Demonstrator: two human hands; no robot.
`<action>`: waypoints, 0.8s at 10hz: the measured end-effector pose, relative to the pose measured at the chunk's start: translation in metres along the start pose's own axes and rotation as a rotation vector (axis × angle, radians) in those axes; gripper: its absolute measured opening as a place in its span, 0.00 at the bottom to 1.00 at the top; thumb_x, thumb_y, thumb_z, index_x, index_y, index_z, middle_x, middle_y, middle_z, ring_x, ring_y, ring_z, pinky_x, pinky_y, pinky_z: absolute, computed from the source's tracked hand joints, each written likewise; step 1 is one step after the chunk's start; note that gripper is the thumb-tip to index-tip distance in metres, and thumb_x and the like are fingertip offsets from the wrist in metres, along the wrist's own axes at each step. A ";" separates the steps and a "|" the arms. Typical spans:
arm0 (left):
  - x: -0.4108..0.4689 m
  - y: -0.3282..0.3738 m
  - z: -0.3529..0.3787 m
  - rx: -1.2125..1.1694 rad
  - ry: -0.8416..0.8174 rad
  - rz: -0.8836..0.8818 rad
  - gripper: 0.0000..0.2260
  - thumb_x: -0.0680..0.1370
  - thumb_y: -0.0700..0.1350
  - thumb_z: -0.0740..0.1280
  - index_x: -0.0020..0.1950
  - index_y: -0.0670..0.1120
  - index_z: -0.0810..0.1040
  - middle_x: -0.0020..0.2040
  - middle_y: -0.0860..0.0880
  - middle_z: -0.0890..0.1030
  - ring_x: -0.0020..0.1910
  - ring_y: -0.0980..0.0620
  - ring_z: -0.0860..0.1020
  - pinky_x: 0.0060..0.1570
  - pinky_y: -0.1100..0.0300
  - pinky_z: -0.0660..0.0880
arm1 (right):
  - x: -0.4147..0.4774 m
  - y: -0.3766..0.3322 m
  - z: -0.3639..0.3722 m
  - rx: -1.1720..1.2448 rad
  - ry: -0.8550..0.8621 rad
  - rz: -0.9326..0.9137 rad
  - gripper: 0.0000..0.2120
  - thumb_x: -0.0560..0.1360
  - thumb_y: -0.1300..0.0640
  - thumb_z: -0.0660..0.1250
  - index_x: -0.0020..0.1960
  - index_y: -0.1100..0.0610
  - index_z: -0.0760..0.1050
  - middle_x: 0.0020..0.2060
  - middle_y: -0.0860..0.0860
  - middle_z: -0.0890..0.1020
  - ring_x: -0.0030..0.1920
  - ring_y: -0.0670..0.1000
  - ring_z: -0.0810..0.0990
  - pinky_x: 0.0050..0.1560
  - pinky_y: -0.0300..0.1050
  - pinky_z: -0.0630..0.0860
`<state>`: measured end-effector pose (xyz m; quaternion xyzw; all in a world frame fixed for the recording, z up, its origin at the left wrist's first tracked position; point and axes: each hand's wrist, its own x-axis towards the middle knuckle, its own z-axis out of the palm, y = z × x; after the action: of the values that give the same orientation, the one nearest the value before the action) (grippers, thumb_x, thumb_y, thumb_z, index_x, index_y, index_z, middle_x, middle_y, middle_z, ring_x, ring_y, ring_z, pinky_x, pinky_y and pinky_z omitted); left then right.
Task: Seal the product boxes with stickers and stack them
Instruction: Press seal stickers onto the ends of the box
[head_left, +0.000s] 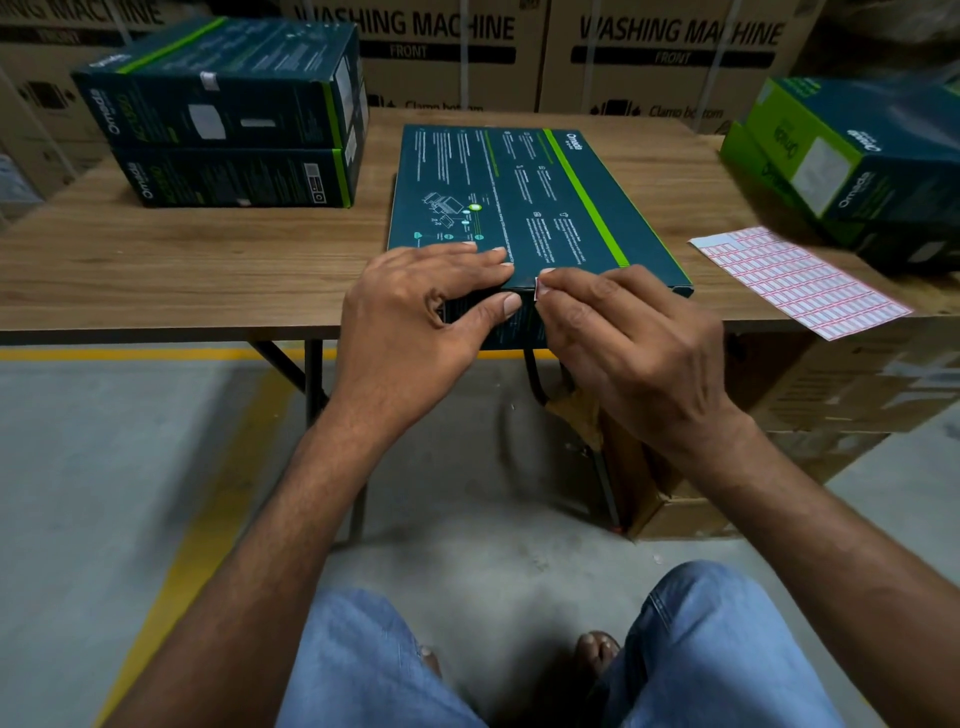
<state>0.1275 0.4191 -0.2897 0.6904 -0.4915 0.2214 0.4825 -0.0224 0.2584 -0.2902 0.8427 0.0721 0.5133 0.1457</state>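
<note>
Head view is looking down over a wooden table (182, 270), and a dark teal product box (519, 197) with a green stripe is lying flat at its middle, the near end sitting right at the table's front edge. The left hand (415, 317) is clasping that near end: its fingers are lying across the top panel while the thumb is pressing against the front face. The right hand (634, 343) is pinching a small red-and-white sticker (538, 287) between thumb and forefinger, and the sticker is touching the box's top front edge, just beside the left thumb.

To the right of the box a sticker sheet (795, 280) is lying flat on the table, rows of red-bordered labels covering it, with one corner hanging past the front edge. At the far left two matching boxes are sitting as a stack (223, 114), one squarely on the other. At the far right more teal-and-green boxes (852, 161) are piled, tilted in this wide view. Washing machine cartons (675, 52) are standing behind the table. The person is sitting in blue jeans (717, 649), and a yellow floor line (218, 467) is running beneath the table on the left.
</note>
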 end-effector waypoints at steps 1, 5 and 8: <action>0.000 0.000 0.000 -0.009 -0.007 -0.004 0.11 0.76 0.51 0.78 0.56 0.48 0.89 0.57 0.54 0.87 0.62 0.57 0.83 0.63 0.44 0.78 | -0.001 0.001 0.000 0.012 -0.005 0.004 0.07 0.81 0.62 0.70 0.56 0.62 0.86 0.58 0.54 0.87 0.43 0.59 0.84 0.45 0.52 0.82; 0.000 0.001 -0.001 -0.018 -0.015 -0.025 0.12 0.76 0.51 0.78 0.56 0.48 0.89 0.58 0.54 0.87 0.62 0.57 0.83 0.64 0.44 0.78 | 0.002 -0.001 -0.001 0.232 0.037 0.264 0.08 0.82 0.59 0.69 0.55 0.61 0.86 0.54 0.53 0.87 0.46 0.58 0.85 0.49 0.51 0.80; 0.000 0.002 -0.002 -0.016 -0.018 -0.026 0.12 0.76 0.52 0.78 0.56 0.48 0.89 0.57 0.55 0.87 0.62 0.58 0.83 0.65 0.44 0.78 | 0.020 0.000 -0.007 0.309 -0.183 0.484 0.08 0.82 0.52 0.69 0.54 0.55 0.85 0.55 0.48 0.85 0.52 0.54 0.82 0.52 0.50 0.76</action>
<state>0.1263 0.4206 -0.2878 0.6947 -0.4886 0.2051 0.4864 -0.0193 0.2656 -0.2700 0.8904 -0.0672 0.4378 -0.1052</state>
